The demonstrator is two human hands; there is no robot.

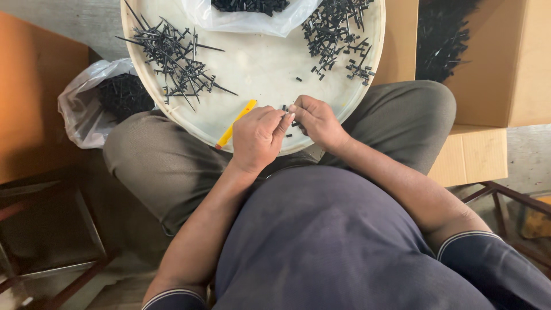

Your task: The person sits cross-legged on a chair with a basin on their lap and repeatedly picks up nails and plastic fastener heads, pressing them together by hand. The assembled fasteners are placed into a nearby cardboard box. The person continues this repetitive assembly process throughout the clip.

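clear plastic bag top, brown cardboard boxes rt

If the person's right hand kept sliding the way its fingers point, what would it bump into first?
The right hand points left, so it would meet the left hand almost at once; their fingertips already look to be touching over the round tray.

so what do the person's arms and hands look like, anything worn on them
Both arms are bare from the upper arm down. The left hand and right hand wear no gloves, rings or watch that shows. Short dark navy sleeves end in a thin pale stripe at the cuff.
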